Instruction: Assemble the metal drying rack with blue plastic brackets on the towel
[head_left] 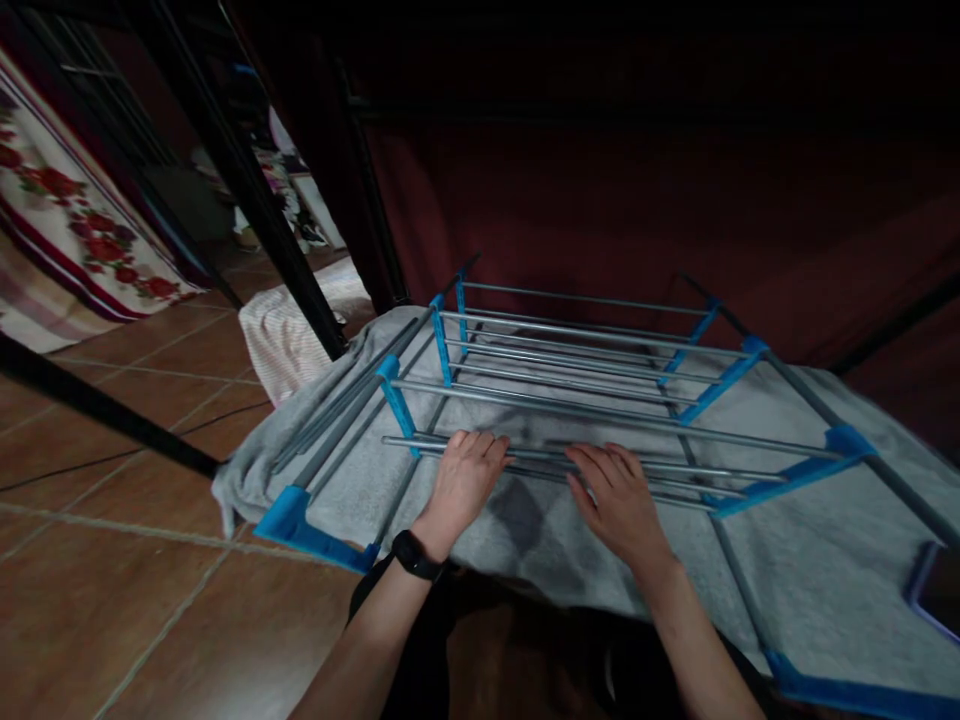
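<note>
A rack frame of metal rods and blue plastic brackets (784, 478) lies on a grey cloth in front of me. My left hand (471, 475), with a black band on its wrist, is closed over a metal rod (540, 453) at the near side. That rod's free left end pokes out past a blue bracket (397, 405). Farther right along the same rods, my right hand (611, 490) has its fingers curled over them, thumb lower down. Which rods lie under each palm is hidden. At the near left corner sits another blue bracket (311, 530).
Several loose rods (352, 400) rest at the frame's left side on the grey cloth (840, 590). A phone-like dark object (937, 590) lies at the right edge. Dark poles (255, 200) stand to the left, above a tiled floor (135, 560). A floral cloth (97, 230) hangs beyond.
</note>
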